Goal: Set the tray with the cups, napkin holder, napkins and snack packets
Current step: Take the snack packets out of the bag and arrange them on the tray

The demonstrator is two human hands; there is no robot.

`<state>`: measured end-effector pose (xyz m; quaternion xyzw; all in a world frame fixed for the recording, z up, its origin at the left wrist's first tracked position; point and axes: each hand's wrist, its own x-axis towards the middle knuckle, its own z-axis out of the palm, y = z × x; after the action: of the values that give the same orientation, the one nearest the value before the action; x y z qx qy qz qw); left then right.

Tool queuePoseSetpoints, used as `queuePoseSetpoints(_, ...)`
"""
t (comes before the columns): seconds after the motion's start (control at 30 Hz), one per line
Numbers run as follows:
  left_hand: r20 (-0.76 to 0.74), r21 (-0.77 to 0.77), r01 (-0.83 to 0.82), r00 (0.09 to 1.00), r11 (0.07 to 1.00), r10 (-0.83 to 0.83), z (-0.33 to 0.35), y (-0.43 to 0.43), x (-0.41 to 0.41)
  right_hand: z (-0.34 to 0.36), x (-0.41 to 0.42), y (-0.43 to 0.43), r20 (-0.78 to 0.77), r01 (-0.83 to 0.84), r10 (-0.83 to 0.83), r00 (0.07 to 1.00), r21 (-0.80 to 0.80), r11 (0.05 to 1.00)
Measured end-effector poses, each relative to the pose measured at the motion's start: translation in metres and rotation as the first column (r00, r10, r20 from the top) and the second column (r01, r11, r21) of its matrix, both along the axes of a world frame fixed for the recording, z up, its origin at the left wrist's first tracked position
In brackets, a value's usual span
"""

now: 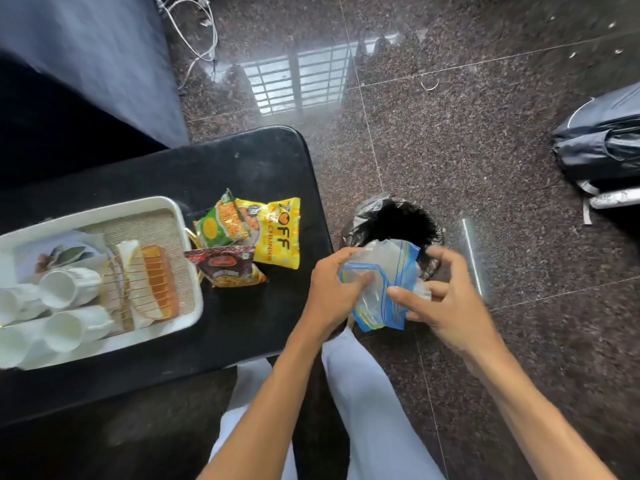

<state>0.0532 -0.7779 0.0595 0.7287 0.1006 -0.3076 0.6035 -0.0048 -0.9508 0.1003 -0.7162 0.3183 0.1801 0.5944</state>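
Observation:
A white tray point(162, 204) lies on the black table at the left. Inside it are several white cups point(67, 287) on their sides, a gold wire napkin holder point(133, 294) with orange and white napkins point(157, 280), and a printed napkin point(60, 254). Three snack packets rest on the table right of the tray: yellow point(280, 233), green point(218, 226) and dark brown point(227, 266). My left hand point(334, 287) and my right hand point(446, 299) both grip a clear zip bag with blue edges point(384, 289) just above a bin.
A small bin with a black liner point(398, 220) stands on the speckled floor right of the table point(242, 161). A dark bag point(599, 147) lies at the far right, white cables point(194, 39) at the top left. My light trousers point(363, 393) show below.

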Motion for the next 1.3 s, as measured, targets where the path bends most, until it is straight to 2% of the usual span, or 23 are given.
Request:
queuePoseSetpoints(0.03,0.019,0.011,0.055,0.998,0.998,-0.055,-0.007,-0.007,0.006,-0.011,0.006,-0.011,0.001,-0.044,0.044,0.999,-0.027,0.999)
queuePoseSetpoints(0.13,0.045,0.076,0.268,0.961,0.960,-0.272,-0.027,-0.033,0.019,-0.053,0.014,-0.035,-0.035,-0.246,0.250,0.968,-0.348,0.904)
queuePoseSetpoints(0.2,0.005,0.157,0.378,0.924,0.912,-0.383,-0.037,-0.048,0.021,-0.082,0.021,-0.047,-0.087,-0.180,0.158,0.984,-0.494,0.850)
queuePoseSetpoints(0.27,-0.040,0.179,0.332,0.943,0.926,-0.330,-0.043,-0.059,0.017,-0.115,0.024,-0.063,-0.149,-0.046,-0.045,0.988,-0.554,0.831)
queuePoseSetpoints(0.33,-0.061,0.157,0.220,0.975,0.963,-0.213,-0.048,-0.063,0.009,-0.146,0.028,-0.073,-0.229,0.024,-0.183,0.956,-0.560,0.828)
queuePoseSetpoints(0.43,-0.128,0.092,0.150,0.982,0.984,-0.137,-0.056,-0.062,-0.002,-0.184,0.036,-0.079,-0.317,0.097,-0.310,0.896,-0.543,0.834)
queuePoseSetpoints(0.53,-0.183,0.051,0.098,0.979,0.994,-0.087,-0.064,-0.059,-0.005,-0.214,0.047,-0.077,-0.397,0.062,-0.343,0.851,-0.573,0.817)
queuePoseSetpoints(0.8,-0.185,0.045,0.062,0.981,0.997,-0.053,-0.072,-0.057,-0.001,-0.263,0.064,-0.063,-0.415,0.149,-0.425,0.804,-0.552,0.820)
queuePoseSetpoints(1.03,-0.223,-0.012,0.002,0.975,1.000,-0.004,-0.075,-0.052,-0.005,-0.272,0.059,-0.054,-0.427,0.093,-0.371,0.824,-0.545,0.833)
queuePoseSetpoints(1.2,-0.229,0.009,-0.007,0.973,1.000,0.009,-0.070,-0.039,-0.011,-0.261,0.052,-0.052,-0.511,-0.056,-0.277,0.814,-0.543,0.838)
queuePoseSetpoints(1.3,-0.240,0.024,-0.040,0.970,0.999,0.045,-0.063,-0.030,-0.012,-0.244,0.051,-0.045,-0.513,-0.088,-0.214,0.831,-0.502,0.860)
